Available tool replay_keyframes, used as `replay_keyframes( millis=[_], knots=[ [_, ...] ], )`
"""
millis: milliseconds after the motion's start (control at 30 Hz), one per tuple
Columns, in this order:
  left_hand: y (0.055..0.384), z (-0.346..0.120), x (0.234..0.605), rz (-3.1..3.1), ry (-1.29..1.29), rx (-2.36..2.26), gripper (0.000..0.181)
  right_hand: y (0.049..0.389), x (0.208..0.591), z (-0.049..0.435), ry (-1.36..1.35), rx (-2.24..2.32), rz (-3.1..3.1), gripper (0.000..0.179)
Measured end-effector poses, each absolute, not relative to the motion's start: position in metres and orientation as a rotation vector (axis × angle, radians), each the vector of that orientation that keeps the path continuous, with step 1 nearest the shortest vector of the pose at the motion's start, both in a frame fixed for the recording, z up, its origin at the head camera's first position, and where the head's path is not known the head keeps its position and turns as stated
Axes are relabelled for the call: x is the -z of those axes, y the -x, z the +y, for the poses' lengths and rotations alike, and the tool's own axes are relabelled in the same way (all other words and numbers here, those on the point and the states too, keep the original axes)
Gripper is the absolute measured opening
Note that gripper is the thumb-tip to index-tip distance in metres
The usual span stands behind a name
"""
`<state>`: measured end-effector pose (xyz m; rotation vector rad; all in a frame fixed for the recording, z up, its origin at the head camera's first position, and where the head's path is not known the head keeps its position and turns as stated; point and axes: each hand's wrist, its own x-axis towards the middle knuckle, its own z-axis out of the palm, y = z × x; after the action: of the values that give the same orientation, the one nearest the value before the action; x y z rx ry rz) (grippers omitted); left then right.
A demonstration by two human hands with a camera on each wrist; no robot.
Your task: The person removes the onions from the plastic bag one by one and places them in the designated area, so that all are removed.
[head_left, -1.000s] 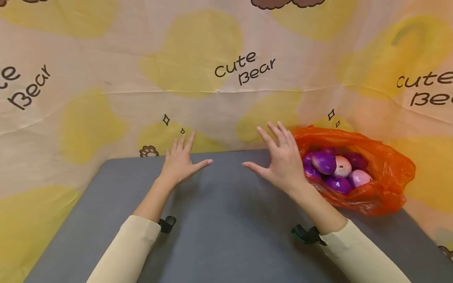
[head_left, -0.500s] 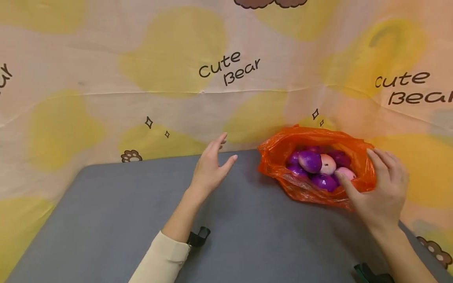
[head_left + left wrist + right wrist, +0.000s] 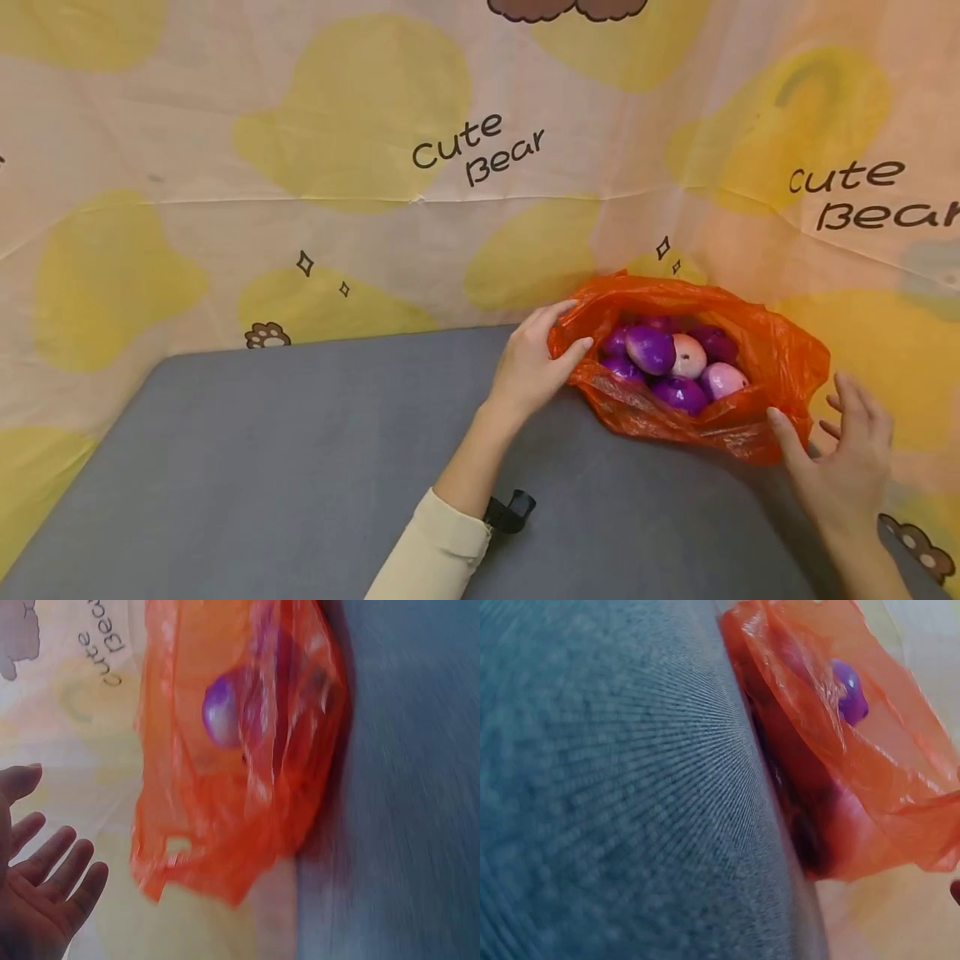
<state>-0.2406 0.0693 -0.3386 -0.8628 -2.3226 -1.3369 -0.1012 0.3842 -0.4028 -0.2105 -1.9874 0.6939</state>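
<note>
An orange plastic bag (image 3: 787,350) lies wide-mouthed at the table's back right. Inside are several glossy rounded fruit-like things, such as a purple one (image 3: 650,349) and a pale pink one (image 3: 724,381); their kind is unclear. At the bag's left edge is my left hand (image 3: 528,362), thumb and fingers apart. In the left wrist view, its relaxed fingers (image 3: 56,870) hold nothing and a gap separates them from the bag. My right hand (image 3: 843,458) is beside the bag's right edge, fingers loosely bent, thumb tip overlapping the rim; contact cannot be told. The right wrist view barely shows it.
The bag stands on a grey table (image 3: 300,467). Close behind it hangs a patterned cloth wall (image 3: 360,250) with lettering, folding round at the right corner. Dark wrist straps show, one on the left wrist (image 3: 510,511).
Both hands have moved right, from in front of me to either side of the bag. The right hand passed over the bag to its far right. The view has turned right.
</note>
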Motion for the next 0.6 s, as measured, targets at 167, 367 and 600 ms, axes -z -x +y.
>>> replay_keyframes(
  millis=[167,367,600],
  knots=[
    [0.248,0.098,0.340,-2.393,0.859,1.309,0.055,0.105,0.410,0.385,0.177,-0.729,-2.029,0.075],
    [0.255,0.129,0.348,-2.493,0.861,1.227,0.059,0.107,0.417,0.384,0.263,-0.704,-2.071,0.072],
    [0.261,0.159,0.367,-2.567,0.790,1.235,0.061,0.103,0.418,0.385,0.287,-0.660,-2.043,0.064]
  ],
)
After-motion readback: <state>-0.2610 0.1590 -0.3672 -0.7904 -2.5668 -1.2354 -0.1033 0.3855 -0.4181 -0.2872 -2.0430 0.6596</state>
